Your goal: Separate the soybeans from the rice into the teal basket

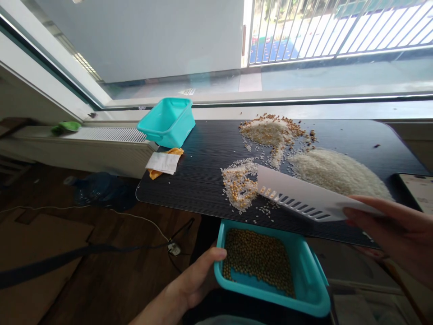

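My left hand (198, 277) grips the left rim of a teal tub (314, 300) holding soybeans, held below the near edge of the black table (203, 171). My right hand (394, 234) is closed on a white slotted scraper (297, 194), its edge resting beside a small mixed heap of soybeans and rice (238, 185) on the table. Behind lie a larger mixed pile (274, 131) and a heap of plain white rice (334, 171).
An empty teal tub (167, 121) stands tilted at the table's far left corner, next to a white packet on something yellow (164, 162). A phone (419, 189) lies at the right edge. Cables (145, 221) and cardboard (37, 257) cover the floor at left.
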